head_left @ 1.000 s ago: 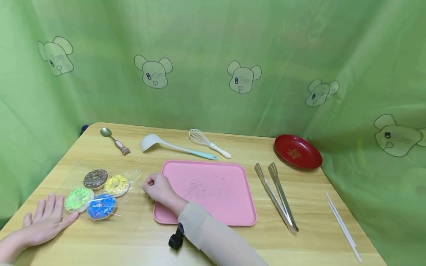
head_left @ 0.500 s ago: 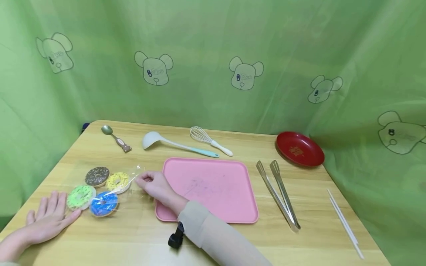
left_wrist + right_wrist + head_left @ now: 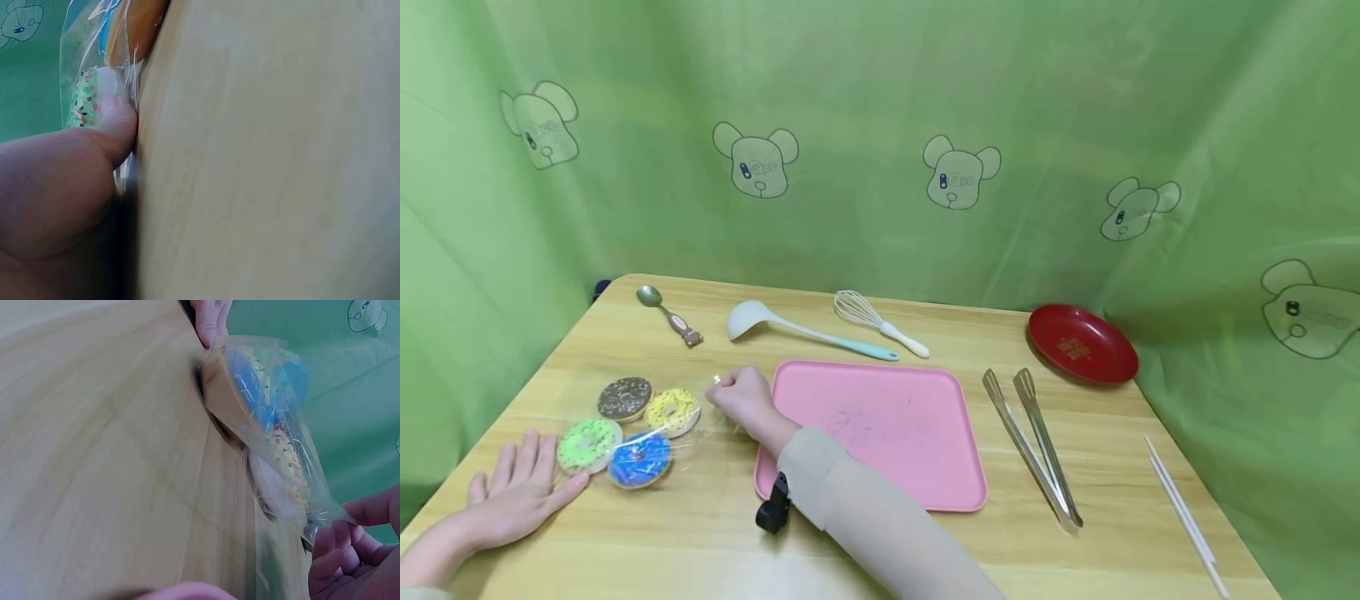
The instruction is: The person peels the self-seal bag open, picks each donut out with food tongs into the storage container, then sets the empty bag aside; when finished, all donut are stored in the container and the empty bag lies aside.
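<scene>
Several toy donuts lie in a clear plastic bag (image 3: pixel 315 494) at the table's left: a chocolate donut (image 3: pixel 613 407), a yellow donut (image 3: pixel 658 418), a green donut (image 3: pixel 577 454) and a blue donut (image 3: pixel 653 467). My left hand (image 3: pixel 520 493) rests on the table with fingers spread, left of the bag. In the left wrist view its thumb (image 3: pixel 119 122) is against the plastic by the green donut. My right hand (image 3: pixel 747 402) pinches the bag's right edge between thumb and finger, beside the pink tray (image 3: pixel 887 442). The right wrist view shows the plastic drawn toward those fingertips.
Along the back lie a spoon (image 3: pixel 672 318), a ladle (image 3: pixel 748 317) and a whisk (image 3: pixel 904 339). Metal tongs (image 3: pixel 1037 458) lie right of the tray, white chopsticks (image 3: pixel 1183 518) farther right. A red plate (image 3: pixel 1097 350) stands at the back right corner, near the green curtain (image 3: pixel 865 67).
My right hand has moved a little left and away from me at the bag's edge, and the plastic's folds have shifted. The left hand has stayed in place beside the donuts.
</scene>
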The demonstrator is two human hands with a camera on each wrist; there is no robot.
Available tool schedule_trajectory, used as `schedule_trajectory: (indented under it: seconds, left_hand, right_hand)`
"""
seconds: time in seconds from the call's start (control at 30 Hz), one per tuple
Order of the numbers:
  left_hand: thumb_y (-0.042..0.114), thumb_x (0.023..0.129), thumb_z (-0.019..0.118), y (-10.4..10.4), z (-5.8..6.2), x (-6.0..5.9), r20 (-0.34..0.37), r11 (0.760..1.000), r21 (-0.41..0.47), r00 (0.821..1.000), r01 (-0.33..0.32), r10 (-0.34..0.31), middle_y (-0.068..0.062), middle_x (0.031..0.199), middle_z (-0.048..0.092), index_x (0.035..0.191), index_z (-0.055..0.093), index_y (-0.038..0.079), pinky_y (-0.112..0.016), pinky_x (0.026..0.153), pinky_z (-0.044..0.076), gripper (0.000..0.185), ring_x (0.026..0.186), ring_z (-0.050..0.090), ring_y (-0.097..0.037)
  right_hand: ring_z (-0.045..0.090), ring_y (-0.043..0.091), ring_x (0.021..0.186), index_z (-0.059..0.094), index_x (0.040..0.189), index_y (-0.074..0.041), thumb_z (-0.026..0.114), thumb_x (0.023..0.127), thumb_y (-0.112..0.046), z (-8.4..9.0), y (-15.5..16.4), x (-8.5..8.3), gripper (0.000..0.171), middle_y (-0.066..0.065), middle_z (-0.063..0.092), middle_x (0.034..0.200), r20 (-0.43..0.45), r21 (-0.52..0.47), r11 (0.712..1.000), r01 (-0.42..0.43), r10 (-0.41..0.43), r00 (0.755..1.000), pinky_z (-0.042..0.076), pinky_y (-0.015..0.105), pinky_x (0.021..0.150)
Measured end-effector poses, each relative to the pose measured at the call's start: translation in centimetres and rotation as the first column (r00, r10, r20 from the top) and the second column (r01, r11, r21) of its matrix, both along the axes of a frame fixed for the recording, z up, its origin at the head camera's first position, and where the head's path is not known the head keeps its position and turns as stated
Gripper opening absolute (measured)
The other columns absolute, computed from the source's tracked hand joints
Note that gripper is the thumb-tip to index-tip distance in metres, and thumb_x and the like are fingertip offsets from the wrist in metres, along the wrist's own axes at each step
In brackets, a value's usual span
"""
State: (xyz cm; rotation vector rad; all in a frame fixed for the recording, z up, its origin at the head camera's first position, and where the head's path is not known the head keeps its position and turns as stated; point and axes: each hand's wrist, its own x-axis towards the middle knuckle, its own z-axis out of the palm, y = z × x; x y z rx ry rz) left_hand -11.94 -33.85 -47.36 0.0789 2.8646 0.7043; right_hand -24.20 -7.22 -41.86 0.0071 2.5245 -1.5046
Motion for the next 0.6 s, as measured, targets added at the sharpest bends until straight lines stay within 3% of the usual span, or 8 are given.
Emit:
schedule_trajectory:
  seconds: [0.13, 0.3, 0.6]
  left_hand:
    - [0.051, 0.097, 0.032, 0.1, -0.1, 0.1, -0.006, 1.0, -0.004, 1.0, -0.001, 0.001, -0.038, 0.136, -0.027, 0.137, -0.014, -0.013, -0.073, 0.081, -0.023, 0.089, 0.119, -0.034, -0.052]
    - [0.052, 0.097, 0.032, 0.0, -0.1, 0.1, -0.004, 1.0, -0.005, 1.0, -0.002, 0.002, -0.037, 0.136, -0.028, 0.137, -0.015, -0.012, -0.073, 0.081, -0.024, 0.089, 0.119, -0.035, -0.051]
    - [0.053, 0.097, 0.032, 0.2, 0.0, 0.0, -0.005, 1.0, -0.011, 1.0, -0.006, 0.006, -0.038, 0.137, -0.026, 0.138, -0.014, -0.012, -0.074, 0.081, -0.021, 0.089, 0.12, -0.033, -0.053]
  right_hand:
    - [0.043, 0.011, 0.049, 0.057, 0.06, -0.012, 0.071, 0.074, -0.008, 0.0, 0.6, 0.0, 0.019, -0.001, 0.054, 0.057, 0.015, -0.034, 0.999, -0.008, 0.009, 1.0, 0.037, 0.024, 0.045]
    - [0.041, 0.011, 0.048, 0.055, 0.06, -0.009, 0.07, 0.075, -0.004, 0.2, 1.5, -0.1, 0.022, 0.001, 0.052, 0.055, 0.032, -0.09, 0.995, -0.048, 0.051, 0.998, 0.034, 0.024, 0.042]
    - [0.04, 0.011, 0.046, 0.057, 0.063, -0.008, 0.067, 0.075, 0.001, -0.8, 3.0, -0.2, 0.018, 0.001, 0.053, 0.056, 0.083, -0.211, 0.977, -0.013, 0.031, 0.996, 0.033, 0.021, 0.042]
